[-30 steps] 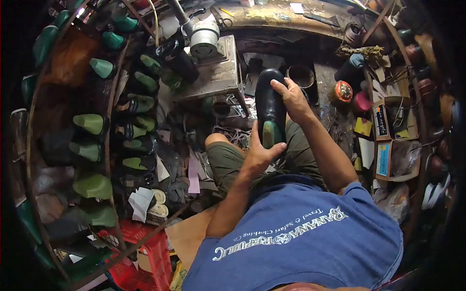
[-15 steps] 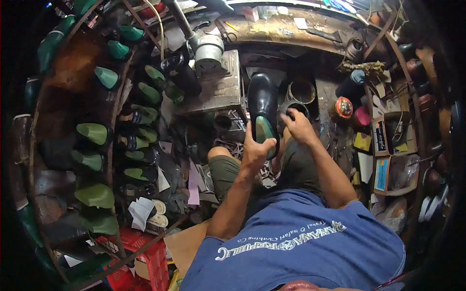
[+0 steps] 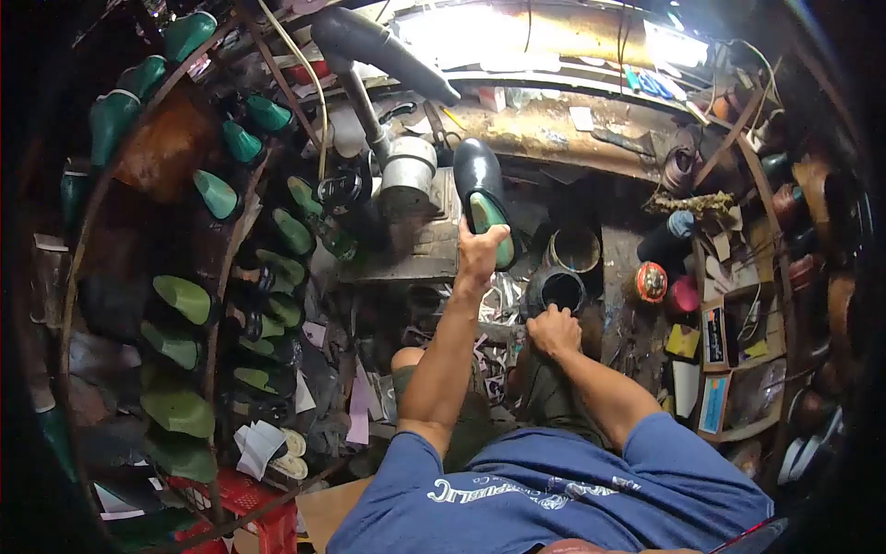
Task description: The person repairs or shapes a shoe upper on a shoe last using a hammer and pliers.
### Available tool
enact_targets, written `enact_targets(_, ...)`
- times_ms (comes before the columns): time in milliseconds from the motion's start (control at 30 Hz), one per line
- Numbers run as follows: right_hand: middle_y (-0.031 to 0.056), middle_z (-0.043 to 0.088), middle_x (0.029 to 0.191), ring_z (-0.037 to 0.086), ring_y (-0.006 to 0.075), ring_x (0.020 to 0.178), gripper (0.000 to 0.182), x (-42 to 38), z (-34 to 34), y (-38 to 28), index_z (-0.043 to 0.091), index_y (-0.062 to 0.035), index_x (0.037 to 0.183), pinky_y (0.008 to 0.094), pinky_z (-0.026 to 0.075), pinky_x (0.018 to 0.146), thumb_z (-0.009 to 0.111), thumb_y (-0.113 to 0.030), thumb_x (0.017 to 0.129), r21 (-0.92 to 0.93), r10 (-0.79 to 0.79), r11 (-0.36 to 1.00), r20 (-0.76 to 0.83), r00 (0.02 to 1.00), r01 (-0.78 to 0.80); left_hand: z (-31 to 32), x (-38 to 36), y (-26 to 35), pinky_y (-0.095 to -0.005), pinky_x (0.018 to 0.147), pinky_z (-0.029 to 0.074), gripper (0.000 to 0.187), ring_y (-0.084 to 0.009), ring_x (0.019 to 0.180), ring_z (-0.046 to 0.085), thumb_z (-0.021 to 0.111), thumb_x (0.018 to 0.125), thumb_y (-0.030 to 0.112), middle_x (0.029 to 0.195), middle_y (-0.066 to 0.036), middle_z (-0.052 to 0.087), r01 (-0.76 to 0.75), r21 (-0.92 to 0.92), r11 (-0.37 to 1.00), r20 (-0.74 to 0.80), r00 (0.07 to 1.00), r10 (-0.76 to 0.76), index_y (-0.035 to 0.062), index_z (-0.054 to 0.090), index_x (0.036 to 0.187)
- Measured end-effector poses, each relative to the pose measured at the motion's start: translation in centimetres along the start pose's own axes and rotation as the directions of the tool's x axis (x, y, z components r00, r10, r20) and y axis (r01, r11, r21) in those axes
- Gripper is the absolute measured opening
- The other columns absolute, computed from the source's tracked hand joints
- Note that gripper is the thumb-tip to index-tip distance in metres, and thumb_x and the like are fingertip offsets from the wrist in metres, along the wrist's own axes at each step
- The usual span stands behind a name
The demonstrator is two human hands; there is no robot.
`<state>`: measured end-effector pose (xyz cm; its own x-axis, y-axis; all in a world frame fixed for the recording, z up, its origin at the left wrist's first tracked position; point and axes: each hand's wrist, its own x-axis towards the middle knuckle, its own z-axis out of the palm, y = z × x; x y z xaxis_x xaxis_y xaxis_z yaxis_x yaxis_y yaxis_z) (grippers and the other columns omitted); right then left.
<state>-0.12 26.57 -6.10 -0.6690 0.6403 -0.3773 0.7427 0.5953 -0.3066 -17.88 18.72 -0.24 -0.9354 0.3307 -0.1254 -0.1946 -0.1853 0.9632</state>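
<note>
Left hand [image 3: 480, 251] is raised at arm's length toward 12 o'clock, fingers wrapped around the heel end of a black shoe [image 3: 478, 180]. The shoe sits on a green last [image 3: 490, 224]; the last's green heel shows just above the fingers. The shoe's toe points up and slightly toward 11 o'clock. It hangs in the air over the right edge of a small worn work stand [image 3: 415, 242], whether touching it I cannot tell.

Right hand [image 3: 554, 330] is low, near centre, knuckles up and fingers curled under, resting on the knee just below a dark round pot [image 3: 557, 289]. Whether it pinches anything cannot be told.

A second open tin [image 3: 574, 248] stands just beyond the pot, toward 1 o'clock. At 11 o'clock from the shoe, a metal cylinder [image 3: 407, 172] on a bent pipe [image 3: 362, 88] with a dark nozzle arm above it.

From 8 to 11 o'clock, curved racks [image 3: 221, 277] carry many green lasts, some with dark uppers on them. At 12 to 1 o'clock, a cluttered bench [image 3: 554, 129] under bright light. At 3 o'clock, a red round tin [image 3: 652, 281] and small boxes [image 3: 715, 332]. Scraps of paper and offcuts cover the floor around the knees. The person's blue shirt [image 3: 572, 499] fills 6 o'clock.
</note>
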Motion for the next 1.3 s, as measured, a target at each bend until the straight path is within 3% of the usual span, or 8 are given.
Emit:
enact_targets(233,0.0246,0.057,0.116,0.057,0.0439,0.108,0.055,0.1,-0.3,-0.3,0.059,-0.0004,0.113,0.0489,0.046,0.093,0.064,-0.044,0.079,-0.007,0.011,1.000,0.040,0.999,-0.011,1.2,3.0,2.8,-0.0320,0.073,0.047,0.045,-0.0185,0.080,0.055,0.067,0.072,0.010,0.093,-0.007,0.056,-0.051,-0.205,0.977,0.067,0.996,0.066,0.0031,0.052,0.114)
enact_targets(400,0.0243,0.057,0.118,0.057,0.0434,0.108,0.056,0.3,-0.2,0.3,0.059,-0.0019,0.115,0.0486,0.046,0.093,0.064,-0.045,0.080,-0.020,-0.006,1.000,0.061,0.998,0.007,1.5,5.2,1.8,-0.0332,0.069,0.049,0.044,-0.0188,0.082,0.058,0.068,0.074,0.016,0.097,-0.007,0.058,0.074,-0.304,0.950,0.070,0.996,-0.055,0.0081,0.053,0.114)
enact_targets(467,0.0279,0.059,0.111,0.061,0.0461,0.100,0.054,0.2,-0.3,0.4,0.060,-0.0012,0.110,0.0495,0.050,0.089,0.061,-0.045,0.078,-0.038,-0.033,0.999,0.010,0.999,0.033,1.5,5.6,1.5,-0.0330,0.068,0.049,0.041,-0.0182,0.082,0.059,0.068,0.075,0.019,0.097,-0.007,0.059,0.109,-0.331,0.938,0.069,0.993,-0.091,0.0095,0.055,0.112)
enact_targets(533,0.0257,0.058,0.114,0.059,0.0447,0.104,0.056,0.5,-0.2,0.4,0.060,-0.0020,0.113,0.0494,0.048,0.091,0.061,-0.045,0.078,-0.031,-0.007,0.999,0.039,0.999,0.008,1.6,5.3,2.3,-0.0313,0.056,0.050,0.020,-0.0168,0.067,0.062,0.065,0.079,0.022,0.081,-0.003,0.062,0.199,-0.385,0.901,0.137,0.978,-0.157,0.0115,0.061,0.095)
enact_targets(733,0.0238,0.058,0.115,0.059,0.0439,0.105,0.057,0.6,0.1,0.6,0.059,-0.0028,0.115,0.0494,0.047,0.091,0.062,-0.045,0.077,-0.018,-0.003,1.000,0.050,0.999,0.004,1.9,5.1,3.9,-0.0354,0.057,0.054,0.024,-0.0194,0.072,0.065,0.062,0.080,0.023,0.083,-0.005,0.063,0.202,-0.546,0.813,0.209,0.973,-0.101,0.0111,0.057,0.100)
enact_targets(900,0.0240,0.058,0.114,0.059,0.0442,0.104,0.056,0.4,0.2,0.5,0.060,-0.0024,0.113,0.0494,0.048,0.090,0.063,-0.045,0.076,-0.014,-0.017,1.000,0.024,1.000,0.018,2.3,5.8,5.6,-0.0368,0.058,0.055,0.030,-0.0207,0.073,0.066,0.061,0.079,0.023,0.085,-0.006,0.063,0.224,-0.558,0.799,0.244,0.965,-0.100,0.0098,0.055,0.105)
enact_targets(1100,0.0233,0.059,0.113,0.059,0.0438,0.104,0.055,0.4,0.2,0.4,0.061,-0.0019,0.110,0.0491,0.049,0.089,0.064,-0.045,0.076,-0.020,-0.011,1.000,0.003,1.000,0.011,2.2,6.6,6.1,-0.0392,0.058,0.051,0.029,-0.0190,0.076,0.062,0.065,0.077,0.026,0.089,-0.004,0.060,0.198,-0.409,0.891,0.181,0.974,-0.133,0.0130,0.058,0.102)
enact_targets(1300,0.0240,0.059,0.113,0.059,0.0434,0.104,0.054,0.2,-0.2,0.3,0.061,-0.0015,0.110,0.0493,0.048,0.090,0.063,-0.044,0.076,-0.021,-0.031,0.999,0.011,0.999,0.032,2.5,6.0,6.5,-0.0344,0.068,0.049,0.040,-0.0188,0.078,0.059,0.069,0.073,0.017,0.093,-0.005,0.060,-0.029,-0.274,0.961,0.006,0.999,0.032,0.0060,0.057,0.109)
